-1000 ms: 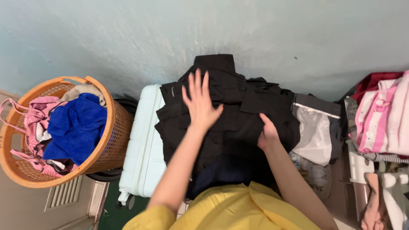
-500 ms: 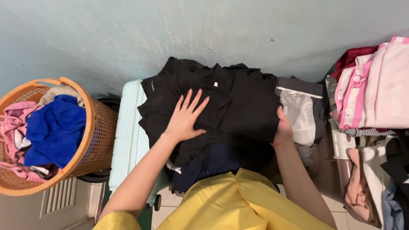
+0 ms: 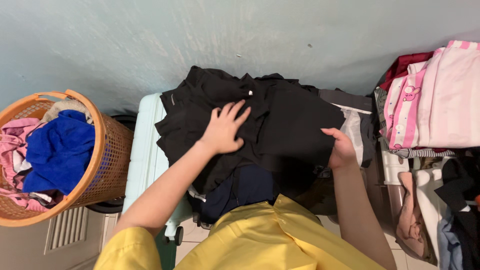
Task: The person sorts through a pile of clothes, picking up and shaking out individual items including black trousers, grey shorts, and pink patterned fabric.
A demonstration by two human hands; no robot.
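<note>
The left hand (image 3: 222, 131) has slid lower, fingers spread flat on the black clothes (image 3: 280, 120), while the right hand (image 3: 341, 150) now pinches their right edge, so folding goes on.

Black clothes (image 3: 280, 120) hide most of the pale suitcase (image 3: 145, 160)

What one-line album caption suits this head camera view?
Left hand flat on black garment, right hand gripping its edge, orange basket alongside.
</note>
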